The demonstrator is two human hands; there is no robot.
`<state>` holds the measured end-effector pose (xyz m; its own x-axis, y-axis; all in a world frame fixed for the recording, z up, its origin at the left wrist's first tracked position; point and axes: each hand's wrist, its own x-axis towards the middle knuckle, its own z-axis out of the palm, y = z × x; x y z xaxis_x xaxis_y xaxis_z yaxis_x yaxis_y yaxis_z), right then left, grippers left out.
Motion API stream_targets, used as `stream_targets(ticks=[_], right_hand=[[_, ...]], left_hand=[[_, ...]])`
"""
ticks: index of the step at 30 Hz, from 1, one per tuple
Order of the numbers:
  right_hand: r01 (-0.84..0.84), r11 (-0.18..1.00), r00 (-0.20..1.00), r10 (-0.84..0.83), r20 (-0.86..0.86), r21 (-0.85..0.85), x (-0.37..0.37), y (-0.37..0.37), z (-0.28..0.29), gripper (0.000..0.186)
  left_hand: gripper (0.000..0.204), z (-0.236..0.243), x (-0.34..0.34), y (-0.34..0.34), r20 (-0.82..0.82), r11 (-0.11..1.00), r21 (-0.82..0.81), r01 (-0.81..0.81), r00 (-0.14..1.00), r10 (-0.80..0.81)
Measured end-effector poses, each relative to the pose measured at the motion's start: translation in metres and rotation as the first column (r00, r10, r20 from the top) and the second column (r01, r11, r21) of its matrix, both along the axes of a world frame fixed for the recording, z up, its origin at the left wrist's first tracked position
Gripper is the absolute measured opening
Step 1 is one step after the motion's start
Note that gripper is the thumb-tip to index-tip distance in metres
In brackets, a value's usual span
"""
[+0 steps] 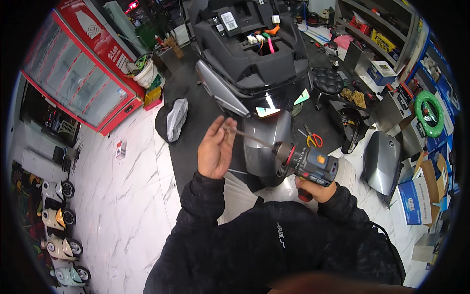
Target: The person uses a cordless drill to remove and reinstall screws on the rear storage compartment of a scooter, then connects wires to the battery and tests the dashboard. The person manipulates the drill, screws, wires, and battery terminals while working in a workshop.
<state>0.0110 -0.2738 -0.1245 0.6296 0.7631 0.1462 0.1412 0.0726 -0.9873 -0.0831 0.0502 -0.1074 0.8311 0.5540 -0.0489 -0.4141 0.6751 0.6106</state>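
My right hand (pixel 316 190) grips a cordless drill (pixel 316 166) fitted with a long, thin bit (pixel 254 139) that points left. My left hand (pixel 218 152) is raised, palm up, with its curled fingertips pinched at the bit's far end; whether anything small sits there is too hard to make out. Behind the drill, a curved grey panel (pixel 269 125) lies on the dark mat (pixel 186 157), below the rear of a scooter body (pixel 249 59) with exposed connectors and wires. Orange-handled pliers (pixel 313 138) lie right of the panel.
Around me are a black-and-silver cover (pixel 171 120), a black stool (pixel 327 80), a grey panel (pixel 384 169), cardboard boxes (pixel 413 201) and a green coil (pixel 430 112). A red fridge (pixel 103 51) stands at the back left, small scooters (pixel 63 215) along the left.
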Motion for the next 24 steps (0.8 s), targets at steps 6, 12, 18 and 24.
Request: stream_targets(ticks=[6,12,18,24], right_hand=[[-0.041,0.996,0.97,0.058,-0.238,0.078,0.001,-0.002,-0.002,0.033],[-0.033,0.987,0.949,0.081,-0.306,0.159,-0.001,-0.004,0.001,0.029],[-0.034,0.981,0.971,0.078,-0.227,0.19,0.002,-0.008,-0.002,0.03],[-0.012,0.999,0.963,0.023,-0.268,0.044,0.005,-0.018,-0.008,0.035]], left_hand=[[0.047,0.044,0.008,-0.008,0.014,0.995,0.098,-0.021,1.0,0.02],[0.046,0.053,0.024,-0.024,0.143,0.99,0.131,0.045,0.988,-0.064],[0.034,0.051,0.031,-0.027,0.174,0.99,0.142,0.02,0.984,-0.044],[0.028,0.037,0.041,-0.03,0.184,0.982,0.185,0.032,0.981,-0.067]])
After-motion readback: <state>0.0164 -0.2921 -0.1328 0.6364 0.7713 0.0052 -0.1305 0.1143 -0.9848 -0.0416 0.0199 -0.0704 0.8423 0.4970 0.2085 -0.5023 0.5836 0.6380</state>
